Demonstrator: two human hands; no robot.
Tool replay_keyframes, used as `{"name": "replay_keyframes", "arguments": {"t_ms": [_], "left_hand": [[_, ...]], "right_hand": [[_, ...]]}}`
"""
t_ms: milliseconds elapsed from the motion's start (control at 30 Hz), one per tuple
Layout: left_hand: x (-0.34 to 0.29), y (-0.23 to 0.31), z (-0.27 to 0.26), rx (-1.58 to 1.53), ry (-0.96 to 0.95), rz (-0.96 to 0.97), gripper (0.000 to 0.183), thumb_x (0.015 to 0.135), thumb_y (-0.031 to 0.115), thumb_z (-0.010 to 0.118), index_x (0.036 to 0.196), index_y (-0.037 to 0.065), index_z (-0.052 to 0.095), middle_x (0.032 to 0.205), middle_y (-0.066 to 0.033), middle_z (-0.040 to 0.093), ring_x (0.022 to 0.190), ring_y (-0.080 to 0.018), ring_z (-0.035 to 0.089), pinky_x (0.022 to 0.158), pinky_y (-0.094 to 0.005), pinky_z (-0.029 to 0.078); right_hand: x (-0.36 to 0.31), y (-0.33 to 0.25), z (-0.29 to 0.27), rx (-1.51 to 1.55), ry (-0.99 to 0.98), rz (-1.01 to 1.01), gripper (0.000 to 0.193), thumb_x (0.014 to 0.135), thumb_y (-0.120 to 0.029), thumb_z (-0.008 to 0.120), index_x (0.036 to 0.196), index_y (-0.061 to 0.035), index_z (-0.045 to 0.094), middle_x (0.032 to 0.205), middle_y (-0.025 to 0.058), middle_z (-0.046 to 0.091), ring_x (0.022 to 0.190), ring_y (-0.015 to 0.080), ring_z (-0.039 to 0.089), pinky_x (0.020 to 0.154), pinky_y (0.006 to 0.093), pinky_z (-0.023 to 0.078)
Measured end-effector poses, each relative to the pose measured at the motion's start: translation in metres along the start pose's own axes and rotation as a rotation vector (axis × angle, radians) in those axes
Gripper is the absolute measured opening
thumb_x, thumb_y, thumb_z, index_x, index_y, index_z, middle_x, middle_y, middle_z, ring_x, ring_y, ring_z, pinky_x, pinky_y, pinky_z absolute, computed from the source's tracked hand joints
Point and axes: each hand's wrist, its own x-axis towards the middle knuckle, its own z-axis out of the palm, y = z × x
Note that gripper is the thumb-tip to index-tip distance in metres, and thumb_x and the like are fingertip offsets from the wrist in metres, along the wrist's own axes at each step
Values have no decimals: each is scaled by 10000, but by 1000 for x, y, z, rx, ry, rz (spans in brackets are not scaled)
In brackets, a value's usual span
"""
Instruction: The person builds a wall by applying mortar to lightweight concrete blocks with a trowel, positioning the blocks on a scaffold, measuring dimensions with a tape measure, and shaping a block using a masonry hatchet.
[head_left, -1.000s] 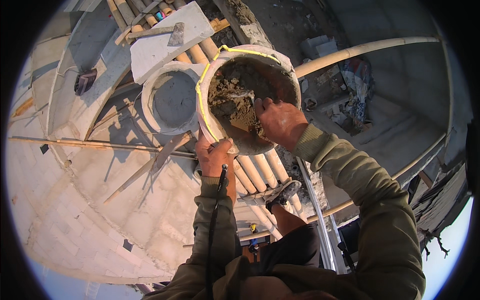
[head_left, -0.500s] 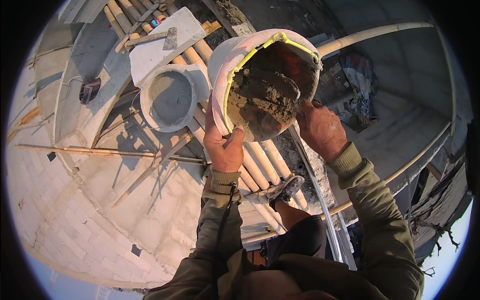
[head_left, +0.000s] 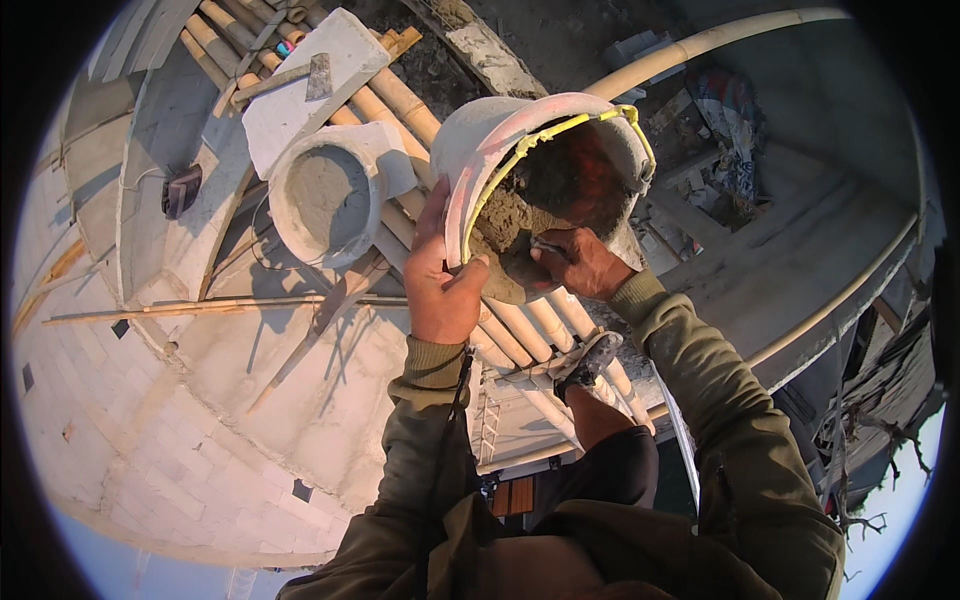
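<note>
Your left hand (head_left: pixel 445 290) grips the tilted bucket (head_left: pixel 475 135) by its rim, above the bamboo poles (head_left: pixel 515 332). Your right hand (head_left: pixel 588 264), at the bucket's mouth, is clenched around a mostly hidden trowel (head_left: pixel 546 245) beside the mortar (head_left: pixel 505 222) inside. To the left: a second bucket (head_left: pixel 281 215), near a block (head_left: pixel 290 122) bearing a hatchet (head_left: pixel 319 78).

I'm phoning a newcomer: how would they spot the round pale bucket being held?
Find the round tan bamboo poles running diagonally. Over them, the person's bare left hand grips the tilted, round, pale bucket holding brown muddy mix. Unlike the round grey bucket to its left, it has a bright yellow strip along its rim.
</note>
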Motion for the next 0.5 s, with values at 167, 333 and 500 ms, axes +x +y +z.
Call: {"name": "replay_keyframes", "arguments": {"t_ms": [167, 333, 500], "left_hand": [[6, -30, -6, -367, 231, -249, 344, 791, -117, 613, 1116, -35, 688, 1037, -105, 713, 922, -184, 685, 875, -353, 548], [7, -67, -21, -572, 408, -449, 334, 768, -146, 617, 1063, -1, 679, 964, -86, 689, 858, -204, 679, 843, -410, 585], [3, -107, -45, -479, 450, -506, 330, 760, -124, 630, 1054, 16, 681, 927, -55, 678, 847, -181, 663, 804, -386, 574]], "right_hand": [[-3, -34, 4, 338, -160, 452, 308, 1055, -317, 613, 1068, -16, 678, 660, -15, 562, 561, 61, 498, 508, 256, 418], [10, -82, -32, 375, -13, 389, 351, 1054, -351, 621, 1047, -1, 657, 683, -5, 584, 524, 57, 484, 486, 252, 410], [85, -88, -78, 202, 259, 273, 382, 1046, -360, 631, 1026, 21, 651, 681, 2, 578, 523, 52, 501, 467, 252, 396]]}}
